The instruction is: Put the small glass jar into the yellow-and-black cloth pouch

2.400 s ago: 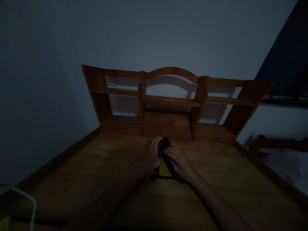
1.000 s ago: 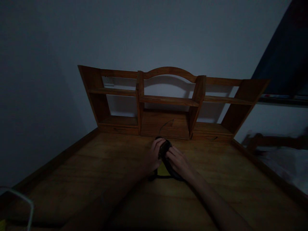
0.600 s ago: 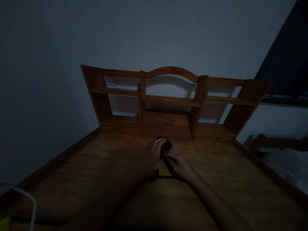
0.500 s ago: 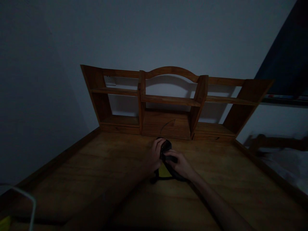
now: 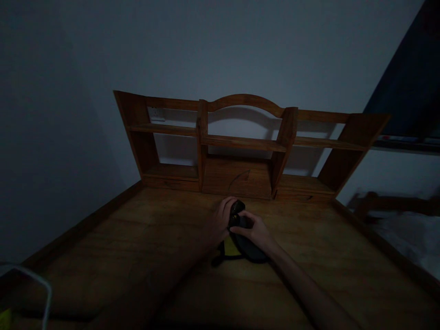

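1 black-and-yellow item (image 5: pixel 244 246) rests on a wooden desk (image 5: pixel 137 233) before a wooden shelf (image 5: pixel 243 143), its far end clasped in the curled left hand (image 5: pixel 221 219) while the right hand (image 5: pixel 255 233) pinches its dark part between narrowly parted thumb and fingers.

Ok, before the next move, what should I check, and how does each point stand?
1. Left hand on the dark item: ok, fingers curled over it.
2. Right hand at the same item: ok, though grip firmness cannot tell.
3. Yellow panel fully visible: not ok, partly covered.
4. White cord-like thing apart from both hands: ok.
5. Light for fine detail: not ok, dim.
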`<action>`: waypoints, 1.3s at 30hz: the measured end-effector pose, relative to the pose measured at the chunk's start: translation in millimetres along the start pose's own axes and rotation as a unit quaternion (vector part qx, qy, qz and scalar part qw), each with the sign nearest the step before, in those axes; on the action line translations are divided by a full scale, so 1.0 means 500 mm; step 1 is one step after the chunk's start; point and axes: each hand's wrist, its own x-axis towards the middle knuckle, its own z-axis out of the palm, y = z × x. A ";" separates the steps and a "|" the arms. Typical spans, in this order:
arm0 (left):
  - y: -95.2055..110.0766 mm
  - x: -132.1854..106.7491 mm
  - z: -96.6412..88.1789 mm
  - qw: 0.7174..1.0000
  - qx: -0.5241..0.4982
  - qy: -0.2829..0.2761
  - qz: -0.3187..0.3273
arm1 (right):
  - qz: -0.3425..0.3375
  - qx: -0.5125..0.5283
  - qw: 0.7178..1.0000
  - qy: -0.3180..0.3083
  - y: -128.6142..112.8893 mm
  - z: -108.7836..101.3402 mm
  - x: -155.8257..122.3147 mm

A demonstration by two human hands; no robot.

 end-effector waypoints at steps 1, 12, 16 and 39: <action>0.001 0.000 0.002 1.000 0.003 0.002 -0.006 | -0.004 -0.012 1.000 0.006 0.000 -0.001 0.000; 0.028 0.003 -0.009 0.996 0.028 0.036 -0.074 | -0.113 -0.117 0.986 -0.046 -0.019 -0.030 -0.003; 0.023 0.003 -0.001 0.996 0.051 0.059 -0.051 | -0.141 -0.131 0.980 -0.043 -0.025 -0.029 -0.004; 0.018 0.011 -0.019 0.999 -0.009 0.035 0.018 | -0.324 -0.422 0.846 -0.031 -0.004 -0.043 -0.012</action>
